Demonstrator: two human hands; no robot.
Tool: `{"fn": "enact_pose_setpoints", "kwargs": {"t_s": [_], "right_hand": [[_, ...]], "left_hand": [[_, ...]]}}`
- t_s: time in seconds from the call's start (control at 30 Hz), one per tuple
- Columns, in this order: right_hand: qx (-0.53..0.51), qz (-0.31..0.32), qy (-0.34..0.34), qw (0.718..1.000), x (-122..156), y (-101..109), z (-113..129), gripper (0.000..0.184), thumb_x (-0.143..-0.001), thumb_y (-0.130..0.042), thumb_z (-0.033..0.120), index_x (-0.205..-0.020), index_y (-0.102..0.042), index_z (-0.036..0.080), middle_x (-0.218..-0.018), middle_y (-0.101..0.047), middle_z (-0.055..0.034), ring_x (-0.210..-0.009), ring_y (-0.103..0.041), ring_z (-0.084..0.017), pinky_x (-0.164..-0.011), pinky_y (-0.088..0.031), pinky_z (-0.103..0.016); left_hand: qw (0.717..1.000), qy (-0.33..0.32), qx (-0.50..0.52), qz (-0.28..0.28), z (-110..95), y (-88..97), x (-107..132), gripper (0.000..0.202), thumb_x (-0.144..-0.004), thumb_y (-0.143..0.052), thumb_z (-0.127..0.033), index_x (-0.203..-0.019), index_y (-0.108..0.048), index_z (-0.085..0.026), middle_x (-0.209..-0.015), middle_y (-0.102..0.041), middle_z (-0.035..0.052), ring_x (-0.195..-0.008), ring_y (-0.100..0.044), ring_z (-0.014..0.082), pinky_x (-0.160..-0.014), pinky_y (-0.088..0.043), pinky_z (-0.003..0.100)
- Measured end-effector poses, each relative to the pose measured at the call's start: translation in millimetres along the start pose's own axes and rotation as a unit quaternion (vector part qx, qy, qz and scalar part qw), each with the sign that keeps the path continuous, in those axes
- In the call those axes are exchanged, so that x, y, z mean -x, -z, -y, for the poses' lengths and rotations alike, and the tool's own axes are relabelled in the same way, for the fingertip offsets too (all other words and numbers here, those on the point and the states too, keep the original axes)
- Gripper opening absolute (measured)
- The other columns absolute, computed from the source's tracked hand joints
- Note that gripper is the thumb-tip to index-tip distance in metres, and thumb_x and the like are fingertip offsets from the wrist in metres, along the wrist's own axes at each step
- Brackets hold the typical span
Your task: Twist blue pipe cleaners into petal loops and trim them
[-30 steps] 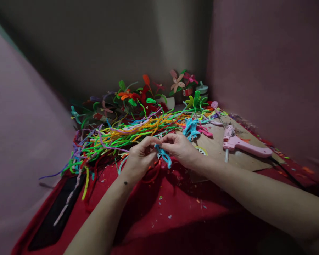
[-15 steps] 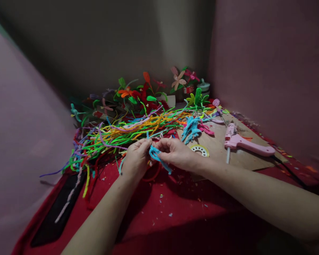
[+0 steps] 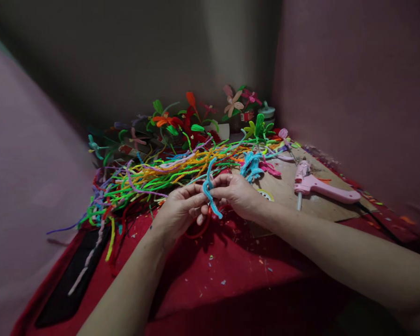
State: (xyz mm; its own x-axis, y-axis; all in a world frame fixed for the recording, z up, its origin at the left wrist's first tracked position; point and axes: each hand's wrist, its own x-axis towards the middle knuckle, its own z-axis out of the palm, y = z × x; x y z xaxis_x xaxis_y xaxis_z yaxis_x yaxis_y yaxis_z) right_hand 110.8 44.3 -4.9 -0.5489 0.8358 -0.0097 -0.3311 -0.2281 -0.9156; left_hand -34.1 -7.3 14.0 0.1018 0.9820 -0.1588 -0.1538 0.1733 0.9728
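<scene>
A bent light-blue pipe cleaner [image 3: 209, 186] is pinched between my two hands over the red cloth [image 3: 231, 275]. My left hand [image 3: 184, 203] grips it from the left with thumb and forefinger. From the right, my right hand [image 3: 236, 192] pinches its middle, fingertips close to those of the left. One end points up and the other hangs down below the fingers. Just beyond my right hand lies a bunch of light-blue pipe-cleaner pieces [image 3: 252, 166].
Loose coloured pipe cleaners [image 3: 161, 175] are heaped behind my hands, with pipe-cleaner flowers [image 3: 166, 120] further back. At right, a pink glue gun [image 3: 322, 186] rests on a brown board [image 3: 322, 212]. A white-and-yellow ring [image 3: 266, 195] and a black flat object [image 3: 72, 284] lie nearby.
The blue pipe cleaner has turned from a looped bundle leaning right to a more upright, wavy shape. My left hand has rolled, its fingers now stretched further right; the view has shifted slightly.
</scene>
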Motion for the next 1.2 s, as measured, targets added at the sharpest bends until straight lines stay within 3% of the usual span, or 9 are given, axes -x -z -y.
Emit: {"fn": "enact_pose_setpoints", "kwargs": {"t_s": [0.23, 0.53, 0.8, 1.1, 1.2], "right_hand": [[0.013, -0.013, 0.001, 1.0, 2, -3, -1, 0.027, -0.052, -0.077, 0.022, -0.062, -0.052, 0.014, -0.052, -0.056, 0.0049, -0.042, -0.051, -0.006, -0.042, -0.042, -0.019], [-0.064, 0.008, -0.03, 0.997, -2, 1, -4, 0.022, -0.05, -0.073, 0.014, -0.063, -0.055, 0.014, -0.053, -0.058, 0.003, -0.045, -0.054, -0.009, -0.046, -0.045, -0.023], [-0.093, 0.048, -0.028, 0.994, -2, 3, -4, 0.021, -0.051, -0.071, 0.01, -0.064, -0.055, 0.014, -0.054, -0.058, 0.0033, -0.047, -0.055, -0.012, -0.051, -0.049, -0.028], [-0.089, 0.019, -0.007, 0.996, -3, 2, -5, 0.022, -0.049, -0.071, 0.008, -0.064, -0.056, 0.013, -0.057, -0.057, 0.0034, -0.052, -0.055, -0.009, -0.054, -0.046, -0.025], [-0.087, 0.014, -0.007, 0.996, -3, 2, -5, 0.024, -0.049, -0.073, 0.01, -0.063, -0.054, 0.014, -0.057, -0.056, 0.0036, -0.054, -0.056, -0.01, -0.055, -0.046, -0.024]], "left_hand": [[0.999, -0.013, -0.042, -0.017, 5, -2.7, -3, 0.014, -0.073, -0.067, -0.024, -0.076, -0.059, -0.014, -0.05, -0.054, -0.0033, -0.036, -0.042, 0.0058, -0.031, -0.038, 0.017], [0.972, -0.092, -0.181, -0.122, 4, -9.5, 0, 0.009, -0.069, -0.063, -0.018, -0.066, -0.054, -0.015, -0.046, -0.057, -0.0036, -0.038, -0.047, 0.0075, -0.037, -0.037, 0.017], [0.95, -0.148, -0.225, -0.156, 1, -17.9, 3, 0.006, -0.068, -0.064, -0.02, -0.067, -0.059, -0.016, -0.054, -0.06, -0.0031, -0.043, -0.05, 0.0076, -0.042, -0.038, 0.018], [0.974, -0.12, -0.158, -0.106, 2, -12.6, 7, 0.019, -0.068, -0.07, -0.025, -0.08, -0.058, -0.017, -0.056, -0.059, -0.0037, -0.044, -0.052, 0.0093, -0.04, -0.041, 0.019], [0.971, -0.133, -0.154, -0.122, 2, -15.0, 8, 0.025, -0.066, -0.072, -0.027, -0.085, -0.057, -0.018, -0.061, -0.059, -0.0043, -0.043, -0.051, 0.0085, -0.038, -0.038, 0.018]]}}
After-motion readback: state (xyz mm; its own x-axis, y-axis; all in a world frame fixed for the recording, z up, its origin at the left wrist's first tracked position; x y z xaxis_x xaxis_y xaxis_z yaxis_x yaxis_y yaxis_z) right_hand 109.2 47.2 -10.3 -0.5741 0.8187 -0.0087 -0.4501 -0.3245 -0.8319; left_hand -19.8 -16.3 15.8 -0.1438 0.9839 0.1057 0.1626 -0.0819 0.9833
